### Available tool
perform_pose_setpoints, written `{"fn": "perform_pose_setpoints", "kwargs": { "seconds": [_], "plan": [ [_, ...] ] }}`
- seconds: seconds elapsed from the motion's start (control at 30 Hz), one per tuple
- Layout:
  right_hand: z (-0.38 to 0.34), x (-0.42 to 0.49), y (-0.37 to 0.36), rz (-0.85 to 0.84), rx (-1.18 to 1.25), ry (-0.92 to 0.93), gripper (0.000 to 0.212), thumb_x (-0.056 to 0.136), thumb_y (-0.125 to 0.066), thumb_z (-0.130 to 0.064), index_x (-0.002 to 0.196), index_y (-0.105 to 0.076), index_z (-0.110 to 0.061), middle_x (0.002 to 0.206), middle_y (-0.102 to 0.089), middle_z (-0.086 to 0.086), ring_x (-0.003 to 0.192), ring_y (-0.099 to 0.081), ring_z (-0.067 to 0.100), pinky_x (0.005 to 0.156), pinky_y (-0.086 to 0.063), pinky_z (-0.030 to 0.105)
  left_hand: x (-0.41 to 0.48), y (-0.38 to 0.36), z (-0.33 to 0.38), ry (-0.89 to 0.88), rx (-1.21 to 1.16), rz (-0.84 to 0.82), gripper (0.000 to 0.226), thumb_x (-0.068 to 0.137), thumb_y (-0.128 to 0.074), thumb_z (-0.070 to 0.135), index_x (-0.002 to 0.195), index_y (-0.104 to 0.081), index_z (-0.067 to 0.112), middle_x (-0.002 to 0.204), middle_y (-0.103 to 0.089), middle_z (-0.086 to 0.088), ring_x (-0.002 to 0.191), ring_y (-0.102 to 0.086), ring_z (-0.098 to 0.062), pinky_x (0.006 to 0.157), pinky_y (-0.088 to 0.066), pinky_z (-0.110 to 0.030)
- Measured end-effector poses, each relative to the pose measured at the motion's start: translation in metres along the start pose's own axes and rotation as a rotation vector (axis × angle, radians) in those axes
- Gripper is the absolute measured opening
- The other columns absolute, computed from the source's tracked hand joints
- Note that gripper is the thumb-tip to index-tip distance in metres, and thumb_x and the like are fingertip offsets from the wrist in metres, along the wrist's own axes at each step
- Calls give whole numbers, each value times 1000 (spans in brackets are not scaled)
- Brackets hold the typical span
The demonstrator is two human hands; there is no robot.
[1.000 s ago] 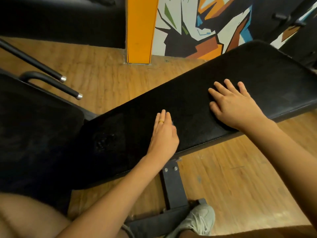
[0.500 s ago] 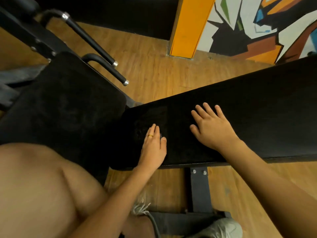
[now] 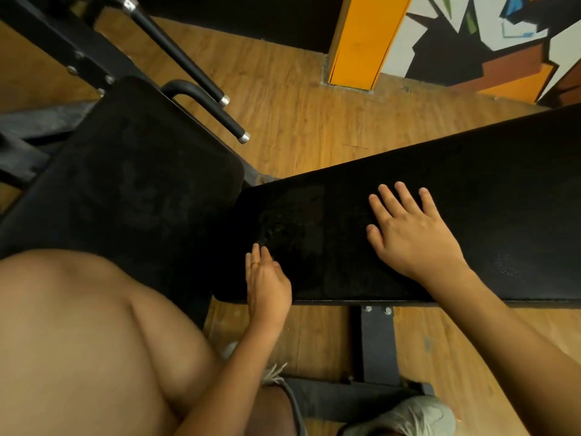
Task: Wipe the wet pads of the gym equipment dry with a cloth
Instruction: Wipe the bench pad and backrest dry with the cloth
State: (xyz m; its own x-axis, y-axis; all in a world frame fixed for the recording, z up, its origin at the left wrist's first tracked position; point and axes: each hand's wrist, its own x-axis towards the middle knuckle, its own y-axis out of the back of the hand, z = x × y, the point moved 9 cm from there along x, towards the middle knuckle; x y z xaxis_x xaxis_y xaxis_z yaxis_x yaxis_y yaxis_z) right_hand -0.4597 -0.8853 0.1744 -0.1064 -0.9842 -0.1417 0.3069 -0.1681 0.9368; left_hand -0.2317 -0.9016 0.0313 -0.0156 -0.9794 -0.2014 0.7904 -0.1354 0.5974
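Left hand [image 3: 268, 286] slid back; right hand [image 3: 412, 237] flat; two pads [image 3: 490, 196].

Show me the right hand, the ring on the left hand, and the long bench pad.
right hand [image 3: 412, 237], head view, back of the hand.
ring [image 3: 255, 263], head view, gold band on a finger of the left hand [image 3: 267, 287].
long bench pad [image 3: 503, 190], head view, bare top surface to the right of the hand.

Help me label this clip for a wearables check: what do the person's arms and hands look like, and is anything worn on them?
No sleeves, gloves or watch show: the left forearm and right forearm are bare. The left hand carries a thin gold-coloured ring on one finger. The right hand shows no jewellery.
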Motion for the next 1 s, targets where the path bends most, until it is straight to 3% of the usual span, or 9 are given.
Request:
{"fn": "perform_pose_setpoints", "kwargs": {
  "seconds": [0.3, 0.57, 0.83, 1.0],
  "plan": [
    [-2, -4, 4, -1, 15, -6, 66, 104, -16, -50, 161, -15, -17, 169, -11, 9, 156, -2, 29, 125, -2, 51, 10, 14, -37, 81, -35, 30, 47, 108, -38, 13, 152, -35, -3, 161, -32, -18, 152, -23, -29, 125, -20, -39],
    [-3, -5, 3, 23, 5, 8, 65, 105, -16, -49, 160, -17, -16, 168, -14, 10, 156, -6, 30, 126, -7, 51, 30, 11, -29, -199, 26, -184, 48, 110, -36, 16, 156, -31, 7, 166, -22, 1, 153, -9, -9, 120, -9, -19],
    [-3, -2, 3, 32, 6, 17, 65, 103, -19, -49, 159, -22, -15, 167, -20, 12, 155, -11, 32, 125, -9, 53, 117, 10, -14, -278, 150, -346, 49, 111, -35, 22, 158, -28, 12, 168, -16, 3, 154, -9, -9, 123, -7, -24],
    [-3, 0, 3, 53, 7, 23, 63, 105, -17, -47, 158, -28, -15, 165, -25, 12, 154, -16, 32, 124, -12, 52, 99, 16, -13, -258, 13, -242, 46, 110, -38, 22, 155, -37, 13, 165, -25, 5, 152, -17, -8, 125, -15, -31]
  ]
}}
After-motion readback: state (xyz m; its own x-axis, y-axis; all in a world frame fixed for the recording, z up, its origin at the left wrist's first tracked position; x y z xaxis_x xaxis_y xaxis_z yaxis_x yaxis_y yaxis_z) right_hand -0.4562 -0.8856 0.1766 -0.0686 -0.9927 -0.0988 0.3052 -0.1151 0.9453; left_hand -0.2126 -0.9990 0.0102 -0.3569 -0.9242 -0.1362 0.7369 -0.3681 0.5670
